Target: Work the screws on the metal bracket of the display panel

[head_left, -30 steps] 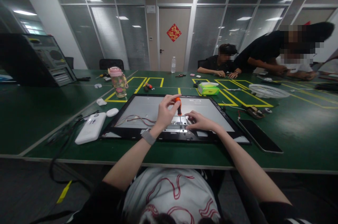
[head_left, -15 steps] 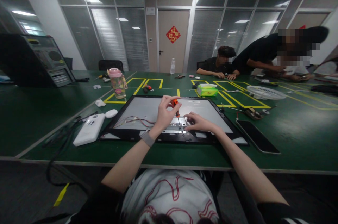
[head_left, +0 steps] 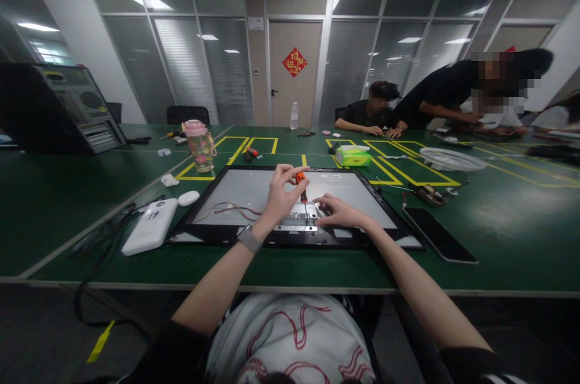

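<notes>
My left hand (head_left: 281, 192) grips an orange-and-black screwdriver (head_left: 301, 181) by its handle, held nearly upright. The screwdriver's shaft points down at a small metal bracket (head_left: 296, 228) along the near edge of a flat display panel (head_left: 240, 188). Beside the shaft, my right hand (head_left: 335, 212) rests at the bracket's right part, thumb and fingers apart around its edge. Whether those fingertips press on a part is too small to tell. Thin wires (head_left: 226, 208) run across the panel's silvery back, left of the bracket.
Left of the panel lie a white power bank (head_left: 151, 227) and a white oval case (head_left: 188, 198); a pink-lidded bottle (head_left: 199, 145) stands behind. A phone (head_left: 439, 234) lies to the right. Farther back are a green tissue pack (head_left: 353, 156), a white fan grille (head_left: 452, 159) and people working.
The view has shifted slightly. Both hands keep nearly the same places at the bracket, and the screwdriver stays upright in my left hand.
</notes>
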A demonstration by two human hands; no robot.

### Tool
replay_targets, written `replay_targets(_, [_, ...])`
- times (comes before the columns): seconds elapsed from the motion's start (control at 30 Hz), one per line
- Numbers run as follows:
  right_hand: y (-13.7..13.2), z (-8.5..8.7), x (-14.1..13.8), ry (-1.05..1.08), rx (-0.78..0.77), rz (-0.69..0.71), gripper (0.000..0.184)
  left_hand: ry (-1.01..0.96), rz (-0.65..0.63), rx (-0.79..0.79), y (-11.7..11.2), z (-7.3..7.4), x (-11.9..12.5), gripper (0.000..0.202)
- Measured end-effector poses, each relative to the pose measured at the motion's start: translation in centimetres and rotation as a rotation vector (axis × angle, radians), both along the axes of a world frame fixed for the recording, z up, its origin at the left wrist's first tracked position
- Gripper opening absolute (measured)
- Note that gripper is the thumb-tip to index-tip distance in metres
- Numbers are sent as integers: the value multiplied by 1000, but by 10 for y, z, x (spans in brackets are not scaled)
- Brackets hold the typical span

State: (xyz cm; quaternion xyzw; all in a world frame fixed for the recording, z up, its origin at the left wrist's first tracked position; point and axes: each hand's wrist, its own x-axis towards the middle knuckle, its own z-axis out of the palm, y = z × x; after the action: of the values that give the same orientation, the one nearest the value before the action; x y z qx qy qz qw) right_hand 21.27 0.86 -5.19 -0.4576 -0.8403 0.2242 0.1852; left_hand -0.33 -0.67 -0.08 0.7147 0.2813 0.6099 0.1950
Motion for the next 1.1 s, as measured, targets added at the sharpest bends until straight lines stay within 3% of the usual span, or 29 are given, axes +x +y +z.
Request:
replay_targets(0.17, [0,0,1,9,-4,8,66,-54,-188,-104,4,3,-5,31])
replay_targets(0.37, [3,-4,1,25,-12,-4,66,-60,-128,-93,5,2,-4,24])
replay_targets(0.53, [2,-3,1,27,-10,5,66,-84,-257,-145,6,3,-4,30])
replay_targets(0.73, [1,-1,0,15,-7,3,67,-60,-138,-140,2,4,-3,25])
replay_targets(0.93, [-1,0,0,14,-9,2,67,-47,-270,-155,4,3,-3,34])
replay_targets(1.1, [0,0,0,5,-12,1,68,-6,-176,-64,5,0,-2,30])
